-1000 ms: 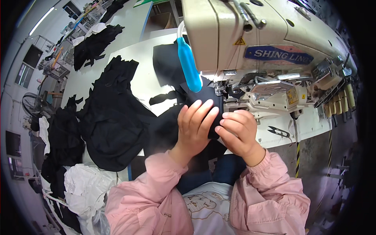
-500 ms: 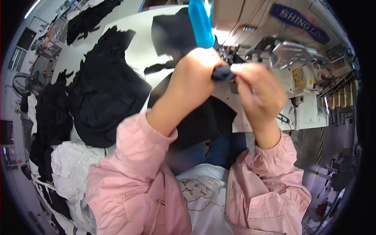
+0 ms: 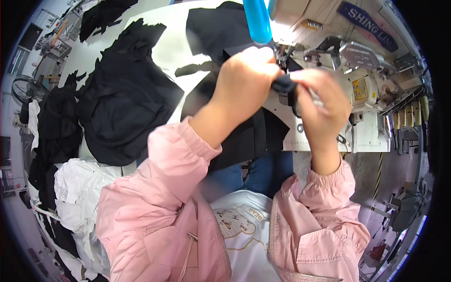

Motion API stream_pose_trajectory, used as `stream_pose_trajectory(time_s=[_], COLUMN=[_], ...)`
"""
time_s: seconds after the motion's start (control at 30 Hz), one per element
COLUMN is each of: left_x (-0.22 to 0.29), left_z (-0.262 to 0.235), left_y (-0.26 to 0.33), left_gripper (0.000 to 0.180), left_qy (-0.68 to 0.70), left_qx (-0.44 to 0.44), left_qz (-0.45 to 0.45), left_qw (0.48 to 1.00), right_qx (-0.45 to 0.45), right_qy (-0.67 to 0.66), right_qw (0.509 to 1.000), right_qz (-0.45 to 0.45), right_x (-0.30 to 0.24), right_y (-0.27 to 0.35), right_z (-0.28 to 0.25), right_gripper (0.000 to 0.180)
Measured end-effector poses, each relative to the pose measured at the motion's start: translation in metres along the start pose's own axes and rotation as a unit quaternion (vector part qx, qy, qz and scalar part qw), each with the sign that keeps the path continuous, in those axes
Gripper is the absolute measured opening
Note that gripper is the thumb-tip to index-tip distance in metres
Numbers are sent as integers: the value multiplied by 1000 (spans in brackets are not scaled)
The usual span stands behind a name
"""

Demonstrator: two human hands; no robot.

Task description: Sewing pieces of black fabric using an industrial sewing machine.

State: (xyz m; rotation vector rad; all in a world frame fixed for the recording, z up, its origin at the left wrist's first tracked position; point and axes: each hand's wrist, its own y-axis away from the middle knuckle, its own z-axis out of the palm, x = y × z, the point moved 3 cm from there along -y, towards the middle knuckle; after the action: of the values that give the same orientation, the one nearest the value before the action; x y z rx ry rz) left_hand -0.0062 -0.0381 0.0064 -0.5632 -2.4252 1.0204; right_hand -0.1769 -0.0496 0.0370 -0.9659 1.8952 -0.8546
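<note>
In front of the sewing machine point(image 3: 361, 89), both hands are raised close together. A small bunched piece of black fabric point(image 3: 284, 84) is pinched between them. My left hand point(image 3: 246, 80) has its fingers closed on the fabric's left end, with the back of the hand hiding the fingertips. Thumb and fingers of my right hand point(image 3: 324, 98) pinch the right end. A pale, shiny sliver shows inside the right hand, too blurred to name. Below the hands, a larger black fabric panel point(image 3: 253, 136) hangs over the table edge above my lap.
A rounded blue object point(image 3: 257, 23) hangs just above my left hand. Heaped black fabric point(image 3: 127, 98) lies on the white table point(image 3: 171, 23) to the left, with another black piece point(image 3: 211, 30) farther back. White crumpled plastic point(image 3: 80, 192) sits at the lower left.
Both hands, with the bunched fabric between them, appear slightly farther right in the picture. The whole view has also shifted a little. The grip on the fabric stays.
</note>
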Motion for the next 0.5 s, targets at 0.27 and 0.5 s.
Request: stream_pose_trajectory(time_s=[0.27, 0.5], left_x=[-10, -8], left_z=[-3, 0], left_y=[35, 36], left_gripper=[36, 36], left_qy=[-37, -39], left_qx=[58, 35], left_qz=[118, 113], left_qw=[991, 992], right_qx=[-59, -41], right_qy=[-37, -8], right_qw=[998, 999], right_qz=[-7, -16], right_x=[-2, 0], right_y=[62, 68], right_z=[28, 25], right_gripper=[26, 28])
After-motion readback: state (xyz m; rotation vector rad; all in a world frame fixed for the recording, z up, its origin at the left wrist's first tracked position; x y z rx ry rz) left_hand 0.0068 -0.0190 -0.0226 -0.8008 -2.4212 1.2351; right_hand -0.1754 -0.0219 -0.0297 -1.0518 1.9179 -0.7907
